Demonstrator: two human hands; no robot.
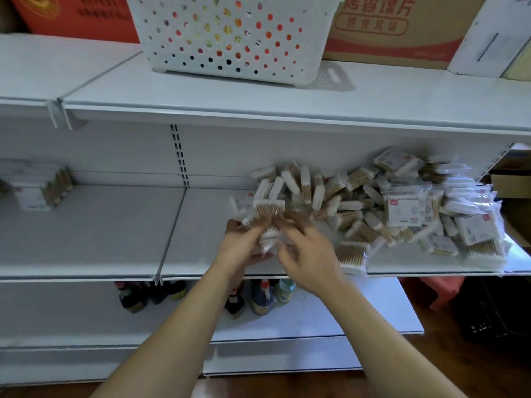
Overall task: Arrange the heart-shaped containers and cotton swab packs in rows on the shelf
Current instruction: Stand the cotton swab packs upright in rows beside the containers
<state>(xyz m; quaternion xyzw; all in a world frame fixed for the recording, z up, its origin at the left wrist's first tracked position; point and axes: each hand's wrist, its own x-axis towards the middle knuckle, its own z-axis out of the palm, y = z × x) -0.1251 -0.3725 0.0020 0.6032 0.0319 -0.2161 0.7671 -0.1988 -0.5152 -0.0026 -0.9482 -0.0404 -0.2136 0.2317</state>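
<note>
White store shelf (86, 234) at mid-frame; swab packs (402, 205) lie heaped right of centre. Left hand (241, 245) and right hand (310, 254) both grip a bunch of packs (267, 216) at centre. Likely light, slippery film over stiff sticks; best held by the flat sides.

Motion blur smears both hands (275, 242) and the swab packs (265, 216) they meet over, so the grip cannot be told. The far basket (230, 35) and cardboard box (402, 27) are cut off at the top edge.
</note>
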